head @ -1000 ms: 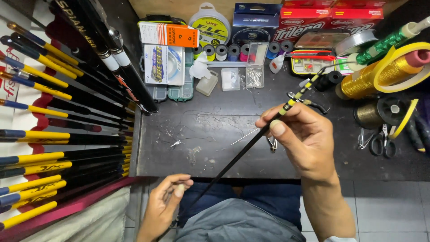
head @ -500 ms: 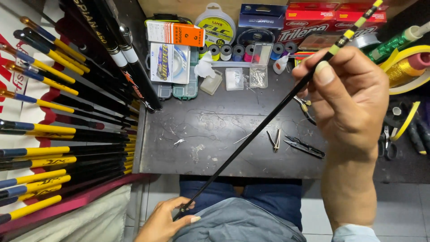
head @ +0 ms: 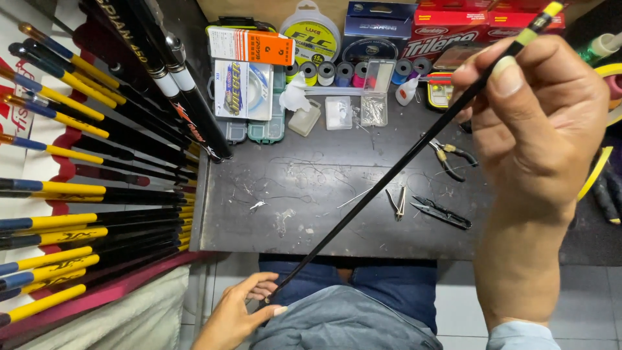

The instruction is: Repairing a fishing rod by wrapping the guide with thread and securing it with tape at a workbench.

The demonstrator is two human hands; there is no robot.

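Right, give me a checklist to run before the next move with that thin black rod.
1. Right hand grips the rod near its yellow-banded end: ok.
2. Left hand holds the lower tip at the lap: ok.
3. Rod straight, no visible bend: ok.
4. Rod clear of the pliers and snips on the table: ok.
5. Tip undamaged: cannot tell.

My two hands are bare, with no gloves, rings or watch that I can see. The right hand (head: 538, 123) has short, trimmed nails, and a pale blue sleeve cuff (head: 521, 336) ends its forearm. The left hand (head: 236, 314) shows no sleeve. Dark blue jeans (head: 389, 291) cover my legs, a grey-blue shirt hem (head: 337, 321) lying over them.
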